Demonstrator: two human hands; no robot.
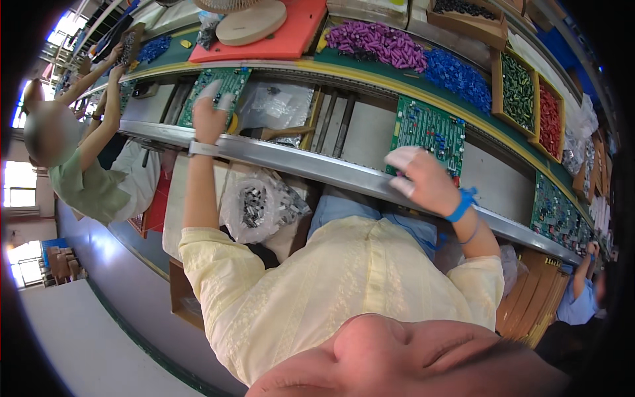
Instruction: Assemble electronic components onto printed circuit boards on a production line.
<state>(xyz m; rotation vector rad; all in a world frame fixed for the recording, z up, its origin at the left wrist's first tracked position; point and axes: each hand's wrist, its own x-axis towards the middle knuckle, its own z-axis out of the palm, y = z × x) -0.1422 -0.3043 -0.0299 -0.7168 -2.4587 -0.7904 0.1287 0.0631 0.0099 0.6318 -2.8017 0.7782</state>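
Note:
My left hand (209, 122), white covers on its fingertips, reaches over the near part of a green circuit board (233, 81) at the left of the rail line. Its fingers are stretched and apart, with nothing visible in them. At the near left corner of a second green circuit board (442, 135) is my right hand (426, 180), with a blue band at the wrist. Thumb and fingers, also white-tipped, stand apart there and hold nothing I can see; whether they touch the board I cannot tell. Small parts are mounted on both boards.
Beyond the rails lie heaps of purple parts (377, 45) and blue parts (456, 78), with boxes of green parts (518, 89) and red parts (550, 122). A brush (284, 132) lies between the boards. Below the metal rail (297, 164) sits a plastic bag of silvery parts (258, 205). Co-workers are at both sides.

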